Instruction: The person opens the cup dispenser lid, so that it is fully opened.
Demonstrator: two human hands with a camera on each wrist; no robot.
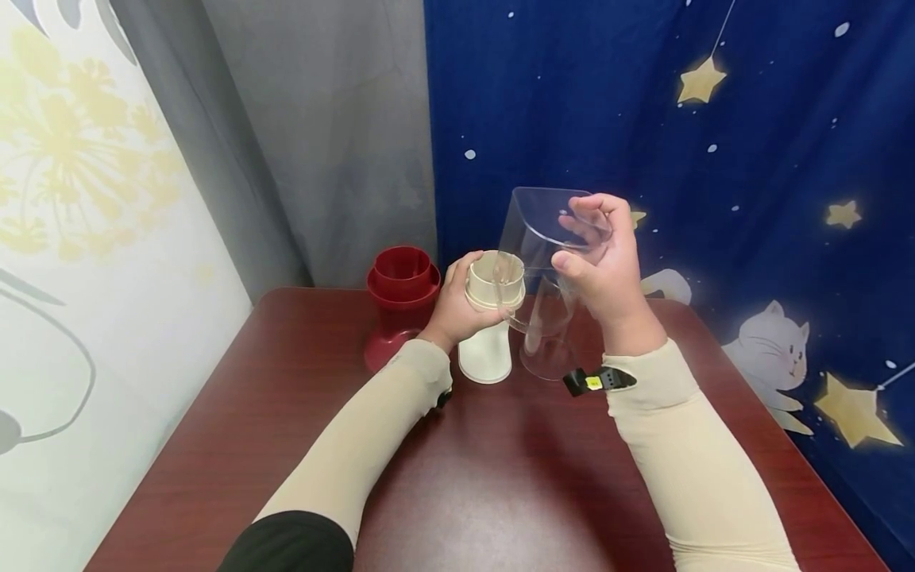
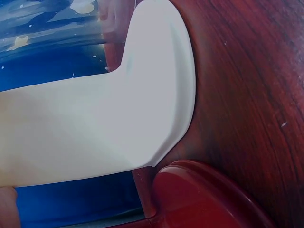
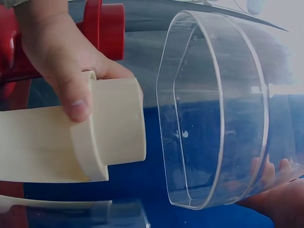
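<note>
My left hand grips a cream-white plastic stand by its round collar, thumb on the near side. The stand is upright, with a short open ring on top and a broad rounded foot resting on the table. My right hand holds a clear plastic container by its upper end, fingers and thumb curled round it. In the right wrist view, the open mouth of the clear container faces the stand's ring, with a gap between them.
A red stand of like shape is left of the cream-white one. Another clear piece stands on the table to the right, partly behind the held container. The brown table ends at gray and blue star-patterned curtains.
</note>
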